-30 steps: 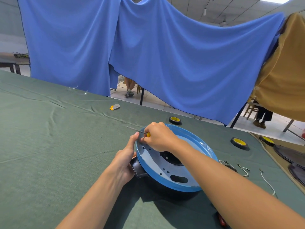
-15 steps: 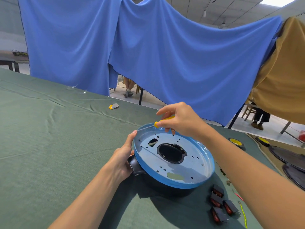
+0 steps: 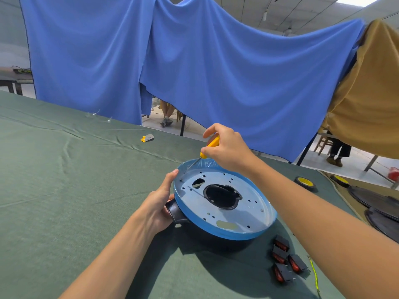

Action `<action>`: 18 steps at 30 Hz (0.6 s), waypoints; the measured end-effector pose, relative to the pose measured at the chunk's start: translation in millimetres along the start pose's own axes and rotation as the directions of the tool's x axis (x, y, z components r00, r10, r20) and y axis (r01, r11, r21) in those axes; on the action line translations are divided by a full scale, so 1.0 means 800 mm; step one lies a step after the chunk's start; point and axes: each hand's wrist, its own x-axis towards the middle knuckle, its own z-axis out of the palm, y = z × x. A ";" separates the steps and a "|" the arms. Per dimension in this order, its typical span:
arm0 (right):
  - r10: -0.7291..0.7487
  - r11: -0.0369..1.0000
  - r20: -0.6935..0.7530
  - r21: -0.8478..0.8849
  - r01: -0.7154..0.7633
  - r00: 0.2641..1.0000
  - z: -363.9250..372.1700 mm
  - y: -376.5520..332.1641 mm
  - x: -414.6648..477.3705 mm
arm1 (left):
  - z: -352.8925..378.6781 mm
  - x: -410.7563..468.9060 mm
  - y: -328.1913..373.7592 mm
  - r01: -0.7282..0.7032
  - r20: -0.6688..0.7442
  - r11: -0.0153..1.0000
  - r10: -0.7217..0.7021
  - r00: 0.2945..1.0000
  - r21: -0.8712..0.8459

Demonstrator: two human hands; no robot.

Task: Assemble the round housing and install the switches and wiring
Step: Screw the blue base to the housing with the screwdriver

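The round housing [image 3: 248,214] lies on the green table: a black body under a blue-rimmed metal plate with a large centre hole. My left hand [image 3: 158,203] grips its black side handle, thumb up against the blue rim. My right hand [image 3: 226,147] holds a yellow-handled screwdriver [image 3: 212,143] above the far-left rim, its thin shaft slanting down to a screw at the plate's left edge. Several black switches with red rockers [image 3: 285,262] lie to the right of the housing, under my right forearm.
A yellow-green wire [image 3: 314,275] lies beside the switches. Yellow-and-black tape rolls [image 3: 305,183] sit at the right, and dark round covers [image 3: 380,201] lie further right. A small yellow-grey piece [image 3: 147,138] rests far back on the green cloth [image 3: 64,190]. Blue drapes hang behind.
My right hand lifted off the plate and tipped the screwdriver upright, its tip now at the left-edge screw. The view shifted, showing the switches. My left hand stayed on the handle.
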 end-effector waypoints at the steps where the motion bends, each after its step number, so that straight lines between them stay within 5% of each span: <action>1: -0.004 1.000 0.007 -0.002 0.004 1.000 0.000 0.000 0.001 | 0.000 0.000 0.000 -0.001 -0.004 1.000 0.001 1.000 0.002; 18: 0.011 0.998 0.108 -0.060 -0.005 0.994 0.009 -0.001 0.008 | 0.000 0.003 0.001 0.010 0.003 1.000 -0.010 1.000 0.004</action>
